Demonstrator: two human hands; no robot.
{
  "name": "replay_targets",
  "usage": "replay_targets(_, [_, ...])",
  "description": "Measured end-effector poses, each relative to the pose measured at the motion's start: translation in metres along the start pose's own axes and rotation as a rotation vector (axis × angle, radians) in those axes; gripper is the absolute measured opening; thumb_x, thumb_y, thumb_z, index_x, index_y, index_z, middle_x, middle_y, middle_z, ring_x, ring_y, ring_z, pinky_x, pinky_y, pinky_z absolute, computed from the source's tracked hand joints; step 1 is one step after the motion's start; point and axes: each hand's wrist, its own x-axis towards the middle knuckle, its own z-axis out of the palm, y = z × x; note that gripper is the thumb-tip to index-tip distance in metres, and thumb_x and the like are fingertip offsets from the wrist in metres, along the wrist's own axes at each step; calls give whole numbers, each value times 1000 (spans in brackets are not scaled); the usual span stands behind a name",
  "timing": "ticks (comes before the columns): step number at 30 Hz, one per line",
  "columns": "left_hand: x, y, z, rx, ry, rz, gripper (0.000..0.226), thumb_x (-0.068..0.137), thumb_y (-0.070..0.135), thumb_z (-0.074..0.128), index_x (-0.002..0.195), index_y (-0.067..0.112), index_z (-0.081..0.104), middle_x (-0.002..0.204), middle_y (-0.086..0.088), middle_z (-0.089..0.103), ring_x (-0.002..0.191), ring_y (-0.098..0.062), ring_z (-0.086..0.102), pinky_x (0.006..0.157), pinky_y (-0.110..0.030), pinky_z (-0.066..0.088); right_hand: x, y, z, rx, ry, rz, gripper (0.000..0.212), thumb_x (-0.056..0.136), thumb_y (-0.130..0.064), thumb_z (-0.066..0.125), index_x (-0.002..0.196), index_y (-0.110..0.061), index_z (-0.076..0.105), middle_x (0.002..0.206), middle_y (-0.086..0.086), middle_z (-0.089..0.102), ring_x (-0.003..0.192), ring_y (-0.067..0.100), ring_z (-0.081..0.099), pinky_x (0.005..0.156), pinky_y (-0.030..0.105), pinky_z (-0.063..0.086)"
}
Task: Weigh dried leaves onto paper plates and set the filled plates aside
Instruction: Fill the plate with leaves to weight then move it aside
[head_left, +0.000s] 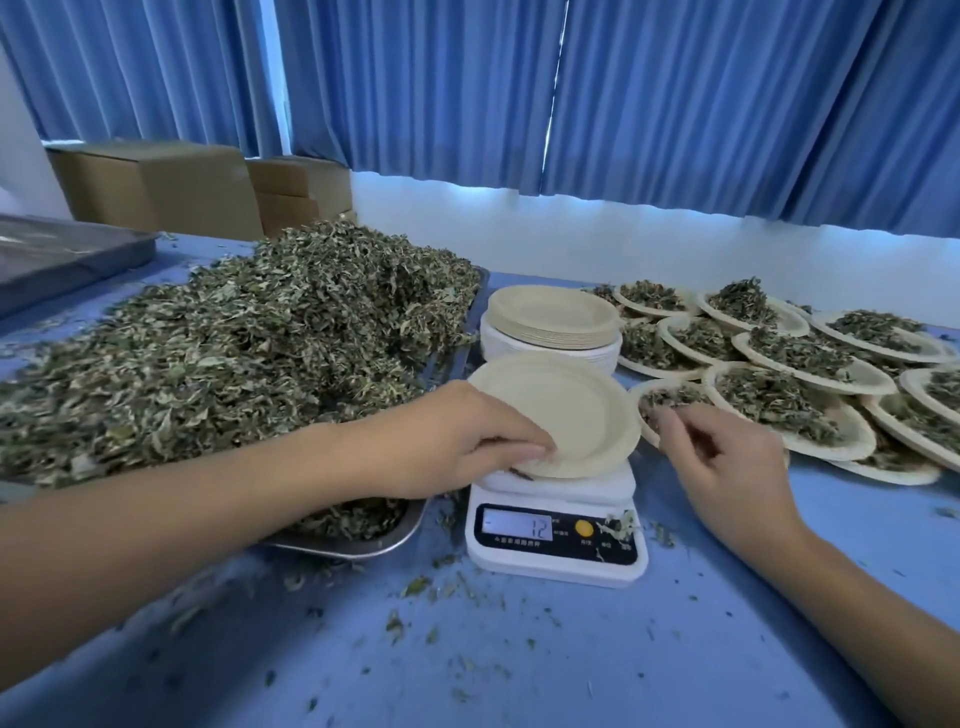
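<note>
Blue curtains (675, 104) hang behind your blue table (519, 665). Left of your left hand (452, 441) sits the huge pile of dried leaves (234, 353), spilling over its metal tray (363, 540). Past your right hand (727, 467), filled plates (810, 384) overlap. Your left fingers pinch the empty plate (566, 410) on the scale (556, 535), reading 12. Right hand's loosely curled, holding nothing I can see.

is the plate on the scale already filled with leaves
No, the plate on the scale is bare inside, with the left hand holding its near rim.
</note>
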Motion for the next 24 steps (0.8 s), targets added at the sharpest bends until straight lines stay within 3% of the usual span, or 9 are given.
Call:
replay_targets(2, [-3, -4, -1, -49, 126, -54, 29, 104, 28, 54, 121, 15, 73, 118, 10, 73, 108, 2, 65, 94, -20, 52, -3, 0, -3, 27, 6, 62, 49, 103, -20, 56, 58, -15, 36, 54, 4, 38, 47, 11, 32, 49, 20, 25])
replay_targets(5, [2, -24, -10, 69, 307, -113, 28, 105, 25, 51, 113, 12, 74, 110, 4, 73, 106, -11, 64, 93, -26, 49, -7, 2, -4, -23, -97, 137, 46, 94, -8, 60, 56, -12, 34, 48, 2, 35, 46, 10, 30, 48, 21, 26])
replay_targets(7, [11, -46, -19, 133, 334, -241, 23, 103, 17, 52, 109, 11, 73, 112, -2, 70, 108, -19, 62, 95, -29, 46, -7, 3, -4, -38, -184, 180, 41, 90, -4, 60, 56, -7, 37, 49, 7, 37, 47, 10, 29, 49, 24, 25])
replay_targets(11, [34, -98, -30, 359, 209, -522, 33, 102, 13, 43, 122, 14, 69, 146, -3, 55, 133, -25, 49, 109, -43, 43, -3, 1, -4, -28, -223, 204, 39, 88, -1, 61, 57, -4, 37, 51, 11, 38, 49, 10, 28, 49, 24, 23])
replay_targets(13, [45, -123, -33, 502, 154, -606, 36, 101, 14, 39, 125, 15, 65, 143, -3, 55, 132, -27, 48, 103, -52, 47, -2, 2, -6, -12, -227, 214, 40, 88, -1, 61, 57, -6, 35, 50, 10, 35, 48, 9, 26, 48, 23, 23])
replay_targets(16, [62, -158, -31, 438, 80, -672, 39, 101, 12, 35, 135, 19, 53, 137, -8, 55, 128, -33, 48, 98, -53, 47, -2, 3, -9, -25, -266, 222, 45, 85, -2, 60, 55, -12, 29, 46, -3, 26, 46, 9, 24, 46, 20, 24])
replay_targets(19, [82, -191, -24, 416, -5, -702, 48, 104, 16, 34, 151, 29, 37, 158, 0, 37, 143, -33, 33, 106, -57, 42, -3, 4, -9, -69, -346, 202, 47, 86, -2, 62, 56, -11, 27, 46, -5, 25, 45, 9, 24, 46, 20, 25])
replay_targets(24, [119, -222, -11, 357, -17, -840, 54, 106, 30, 36, 156, 42, 20, 166, 4, 17, 149, -39, 16, 110, -69, 30, -1, 7, -8, -194, -480, 164, 53, 86, -4, 67, 57, -15, 24, 47, -2, 24, 47, 11, 23, 49, 26, 18])
